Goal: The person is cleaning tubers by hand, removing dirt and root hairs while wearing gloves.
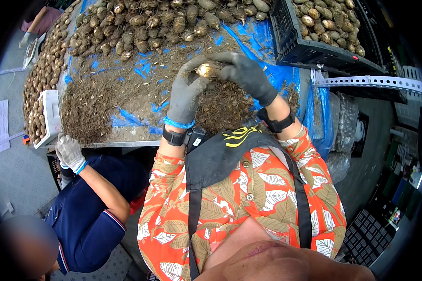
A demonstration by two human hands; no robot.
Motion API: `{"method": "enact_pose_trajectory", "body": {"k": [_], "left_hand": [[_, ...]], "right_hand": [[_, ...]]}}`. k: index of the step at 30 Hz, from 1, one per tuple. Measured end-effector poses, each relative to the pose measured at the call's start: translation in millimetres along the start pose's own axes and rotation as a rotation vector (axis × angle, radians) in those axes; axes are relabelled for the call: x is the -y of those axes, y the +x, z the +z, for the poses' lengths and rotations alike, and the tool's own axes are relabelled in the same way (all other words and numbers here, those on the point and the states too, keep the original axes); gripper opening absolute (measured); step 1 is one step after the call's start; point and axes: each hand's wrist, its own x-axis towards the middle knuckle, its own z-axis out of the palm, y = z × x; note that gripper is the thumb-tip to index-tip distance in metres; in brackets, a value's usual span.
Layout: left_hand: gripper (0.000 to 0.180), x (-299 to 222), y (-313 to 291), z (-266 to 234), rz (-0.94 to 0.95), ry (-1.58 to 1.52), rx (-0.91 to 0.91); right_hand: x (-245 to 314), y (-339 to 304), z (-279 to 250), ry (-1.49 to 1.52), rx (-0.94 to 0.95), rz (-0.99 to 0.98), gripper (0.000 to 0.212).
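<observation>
Between my two grey-gloved hands is a small brown taro root (207, 70) with a pale cut end. My left hand (184, 93) is closed around its near left side, fingers and thumb curled. From the right, my right hand (249, 77) grips the other side, its fingers reaching over the top. Below the root, on the table, lies a dark heap of stringy root hairs and soil (222, 107). Farther back spreads a large pile of hairy, unpeeled taro roots (150, 28).
A black crate (295, 54) of cleaner roots stands at the far right, above a perforated metal bar (370, 83). Torn blue sheeting (260, 42) covers parts of the table. At left, a co-worker's white-gloved hand (70, 152) is near a white tray (51, 112) and more roots (47, 75).
</observation>
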Motion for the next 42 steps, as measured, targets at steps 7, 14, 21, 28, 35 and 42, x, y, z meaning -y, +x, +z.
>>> {"method": "enact_pose_trajectory", "body": {"k": [7,14,21,28,35,42], "left_hand": [[0.051,-3.4,-3.6,4.4,0.005,0.208,-0.044],[0.051,1.3,-1.3,5.5,-0.010,0.081,-0.028],[0.050,4.2,0.7,1.6,-0.058,0.153,-0.001],[0.049,-4.7,-3.7,10.4,0.026,0.139,-0.022],[0.048,-2.5,-0.2,9.9,-0.037,0.200,-0.059],[0.048,-5.8,-6.0,10.4,-0.047,0.182,0.001]], "right_hand": [[-7.9,4.2,7.9,-0.083,-0.167,0.158,0.025],[-10.1,-2.6,-15.0,0.157,-0.044,0.137,0.024],[8.4,-4.9,9.7,-0.147,-0.101,-0.016,0.023],[-23.2,9.0,-28.4,0.161,-0.045,0.166,0.026],[4.4,-14.2,10.9,-0.066,-0.127,-0.164,0.028],[-26.0,10.7,-4.5,-0.183,-0.212,-0.120,0.023]]}}
